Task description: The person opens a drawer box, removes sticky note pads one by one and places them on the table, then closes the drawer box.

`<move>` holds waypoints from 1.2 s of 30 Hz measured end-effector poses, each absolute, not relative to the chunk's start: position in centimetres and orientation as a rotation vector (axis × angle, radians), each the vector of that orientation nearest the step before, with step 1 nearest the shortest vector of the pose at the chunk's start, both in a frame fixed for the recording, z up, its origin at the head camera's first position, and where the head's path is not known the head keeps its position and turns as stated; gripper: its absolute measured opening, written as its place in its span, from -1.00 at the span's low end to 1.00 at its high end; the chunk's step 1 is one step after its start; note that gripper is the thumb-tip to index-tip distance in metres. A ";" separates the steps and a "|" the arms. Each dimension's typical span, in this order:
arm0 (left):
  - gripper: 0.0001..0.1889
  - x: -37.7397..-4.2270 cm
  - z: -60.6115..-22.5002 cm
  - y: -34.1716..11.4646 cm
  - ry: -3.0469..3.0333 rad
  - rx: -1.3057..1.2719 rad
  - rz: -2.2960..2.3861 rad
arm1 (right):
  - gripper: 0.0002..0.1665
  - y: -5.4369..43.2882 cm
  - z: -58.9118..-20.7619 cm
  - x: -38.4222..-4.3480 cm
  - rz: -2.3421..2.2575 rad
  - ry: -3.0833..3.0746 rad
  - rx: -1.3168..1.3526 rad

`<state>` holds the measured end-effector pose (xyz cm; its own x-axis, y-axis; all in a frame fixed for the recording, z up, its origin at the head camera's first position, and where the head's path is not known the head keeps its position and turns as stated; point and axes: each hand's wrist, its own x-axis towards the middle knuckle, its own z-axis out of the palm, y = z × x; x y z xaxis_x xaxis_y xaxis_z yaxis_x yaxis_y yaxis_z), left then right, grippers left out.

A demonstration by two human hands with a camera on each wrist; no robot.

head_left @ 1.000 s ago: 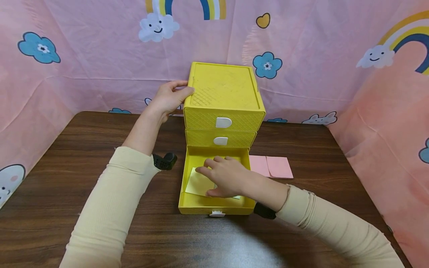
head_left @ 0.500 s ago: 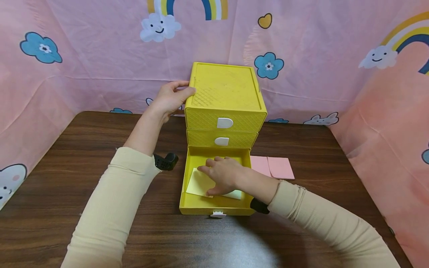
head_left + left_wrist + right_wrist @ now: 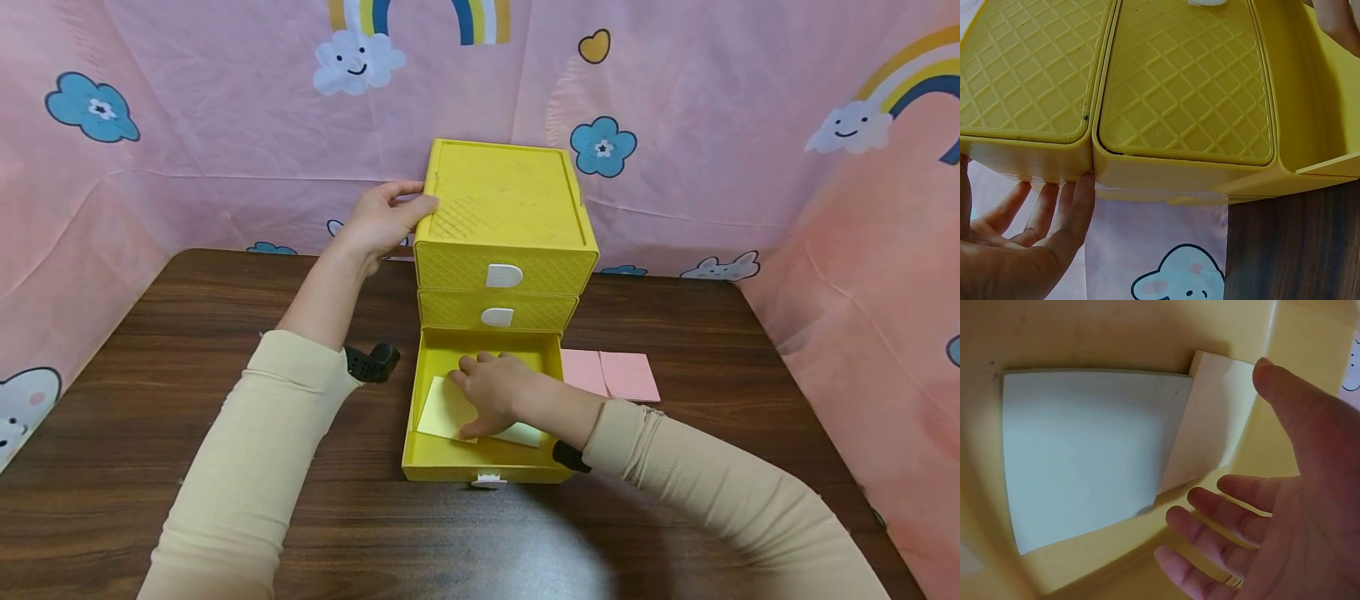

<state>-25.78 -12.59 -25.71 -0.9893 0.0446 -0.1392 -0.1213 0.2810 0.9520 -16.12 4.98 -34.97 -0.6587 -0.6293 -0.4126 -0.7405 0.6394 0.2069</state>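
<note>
A yellow drawer cabinet stands on the table with its bottom drawer pulled out. My left hand steadies the cabinet's upper left side, its thumb on the top edge. In the left wrist view, the spread fingertips touch the side wall. Inside the drawer lie a pale yellow sticky note pad and a pale green pad, overlapping in the right wrist view. Over them my right hand hovers with spread fingers, hiding part of both. Its thumb is near the yellow pad's edge.
Two pink sticky note pads lie side by side on the table, right of the drawer. The two upper drawers, with white handles, are closed. A pink printed cloth hangs behind and beside the dark wooden table.
My right hand has shifted slightly leftward and lower into the drawer, uncovering more of the green pad. My left hand keeps its place on the cabinet.
</note>
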 end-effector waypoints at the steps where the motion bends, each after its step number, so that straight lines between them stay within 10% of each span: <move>1: -0.40 -25.8 -25.7 -12.6 2.397 -0.076 1.806 | -0.02 4.9 -35.1 -16.2 0.528 2.557 -1.092; 36: -0.37 -25.9 -25.7 -12.6 2.382 -0.069 1.816 | 0.11 3.6 -36.6 -15.0 0.807 2.568 -1.126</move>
